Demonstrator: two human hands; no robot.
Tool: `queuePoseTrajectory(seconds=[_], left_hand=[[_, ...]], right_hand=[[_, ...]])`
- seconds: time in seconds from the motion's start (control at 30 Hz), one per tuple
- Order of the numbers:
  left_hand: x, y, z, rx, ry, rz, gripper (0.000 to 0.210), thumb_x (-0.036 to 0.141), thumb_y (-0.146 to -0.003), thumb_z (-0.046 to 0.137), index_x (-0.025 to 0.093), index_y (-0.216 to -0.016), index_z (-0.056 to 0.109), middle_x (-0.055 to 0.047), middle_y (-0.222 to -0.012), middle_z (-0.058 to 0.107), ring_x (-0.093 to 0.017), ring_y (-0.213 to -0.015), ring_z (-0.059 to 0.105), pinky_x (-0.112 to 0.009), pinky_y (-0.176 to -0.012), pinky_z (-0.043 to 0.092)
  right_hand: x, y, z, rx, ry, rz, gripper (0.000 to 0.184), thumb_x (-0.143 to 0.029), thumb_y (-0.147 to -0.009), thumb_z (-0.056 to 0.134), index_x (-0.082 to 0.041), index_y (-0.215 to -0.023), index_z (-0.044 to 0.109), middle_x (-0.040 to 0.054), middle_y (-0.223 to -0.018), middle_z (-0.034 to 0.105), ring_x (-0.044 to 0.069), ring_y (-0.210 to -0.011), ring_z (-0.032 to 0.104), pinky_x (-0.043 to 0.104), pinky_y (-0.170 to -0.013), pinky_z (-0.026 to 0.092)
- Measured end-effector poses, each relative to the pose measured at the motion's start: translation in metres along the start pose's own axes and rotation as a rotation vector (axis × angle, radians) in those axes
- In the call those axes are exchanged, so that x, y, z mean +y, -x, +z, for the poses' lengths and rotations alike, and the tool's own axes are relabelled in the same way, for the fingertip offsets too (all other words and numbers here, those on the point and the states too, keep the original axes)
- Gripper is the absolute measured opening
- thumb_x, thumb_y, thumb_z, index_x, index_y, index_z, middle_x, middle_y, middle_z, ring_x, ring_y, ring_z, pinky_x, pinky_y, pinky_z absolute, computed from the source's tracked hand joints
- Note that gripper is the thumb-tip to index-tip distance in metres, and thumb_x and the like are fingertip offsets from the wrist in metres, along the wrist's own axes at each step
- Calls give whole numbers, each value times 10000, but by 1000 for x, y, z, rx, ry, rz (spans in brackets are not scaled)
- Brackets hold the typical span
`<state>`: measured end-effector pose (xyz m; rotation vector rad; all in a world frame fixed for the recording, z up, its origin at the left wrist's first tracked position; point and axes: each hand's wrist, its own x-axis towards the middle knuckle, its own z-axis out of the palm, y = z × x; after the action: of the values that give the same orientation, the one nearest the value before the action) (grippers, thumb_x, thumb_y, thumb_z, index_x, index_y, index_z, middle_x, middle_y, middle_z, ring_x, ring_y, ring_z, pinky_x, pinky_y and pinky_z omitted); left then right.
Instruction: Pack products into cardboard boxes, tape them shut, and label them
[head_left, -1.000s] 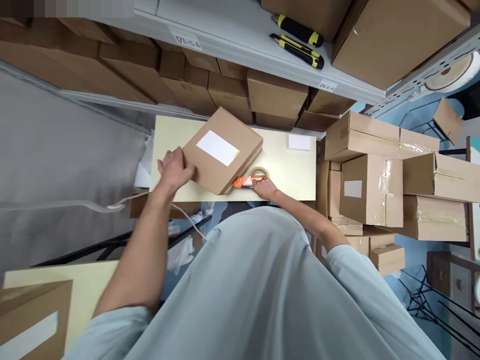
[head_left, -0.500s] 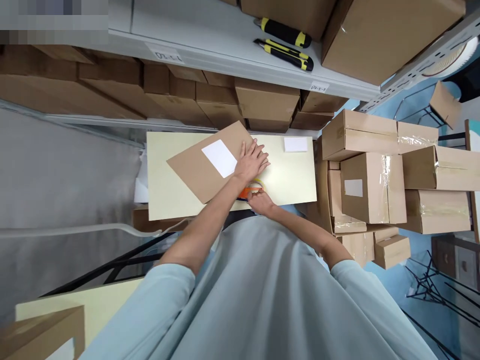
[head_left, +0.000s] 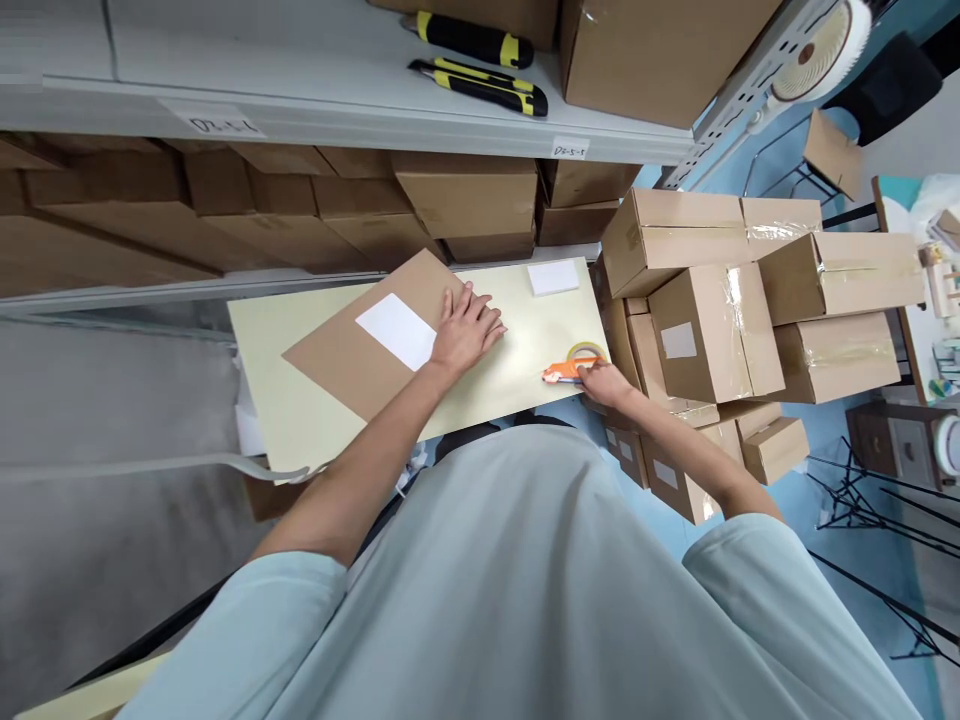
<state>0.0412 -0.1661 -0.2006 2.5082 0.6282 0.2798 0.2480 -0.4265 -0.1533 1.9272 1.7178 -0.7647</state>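
A smooth, pale yellow rectangular bench [head_left: 517,345] carries a flat box of matte brown cardboard [head_left: 345,355], lying slantwise left of its middle. The left hand [head_left: 465,335] rests on the box's right side, its fingers spread. The right hand [head_left: 604,381] is closed around an orange plastic tape dispenser [head_left: 561,372] with a round yellowish roll, near the bench's right end. Behind lies a white rectangular block [head_left: 553,277].

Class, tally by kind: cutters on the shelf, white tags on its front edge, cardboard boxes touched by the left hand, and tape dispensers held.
Cutters: 2
White tags: 2
Cardboard box: 1
Tape dispenser: 1
Total: 6
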Motion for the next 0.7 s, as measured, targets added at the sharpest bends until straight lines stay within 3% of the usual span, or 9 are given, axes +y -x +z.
queuePoseTrajectory(seconds=[0.13,0.23,0.33,0.47,0.6,0.7], left_hand=[[11,15,3,-65,6,60,406,420,-1068,551,192,-1280,812,-208,-1589,669,-460,-1723,325,-771,-1402,112],[20,39,4,-146,53,109,410,444,-1063,545,203,-1247,821,-205,-1575,687,-436,-1712,366,-725,-1414,179],[28,69,1,-177,120,83,435,458,-1071,514,224,-1285,812,-175,-1595,688,-397,-1703,399,-688,-1415,236],[27,89,-11,-26,187,-98,500,456,-1114,429,226,-1416,755,-159,-1675,629,-334,-1646,500,-598,-1412,309],[6,69,-27,210,90,-358,652,501,-1110,463,158,-1656,557,-203,-1852,374,-385,-1781,188,-650,-1436,159],[-8,52,-28,162,32,-444,694,497,-1120,430,108,-1690,493,-248,-1828,396,-420,-1782,150,-723,-1415,81]], right_hand=[[18,-32,-28,48,8,-12,510,-317,-1152,546,30,-1525,573,355,-1312,781,401,-1266,754,485,-1171,467],[3,-65,-42,76,7,-70,477,-233,-1146,487,38,-1531,568,333,-1354,778,379,-1278,748,490,-1217,418],[-19,-84,-43,86,23,-166,451,-102,-1105,423,36,-1497,598,306,-1348,793,346,-1268,761,478,-1235,394],[-47,-88,-28,85,74,-266,491,-92,-1086,439,50,-1543,548,287,-1290,820,327,-1185,806,483,-1237,397],[-81,-89,-13,77,101,-321,514,-93,-1082,451,76,-1564,501,296,-1256,824,329,-1141,833,484,-1209,436],[-111,-93,-6,84,126,-398,498,-57,-1069,451,80,-1545,507,282,-1219,834,331,-1110,841,493,-1207,461]])
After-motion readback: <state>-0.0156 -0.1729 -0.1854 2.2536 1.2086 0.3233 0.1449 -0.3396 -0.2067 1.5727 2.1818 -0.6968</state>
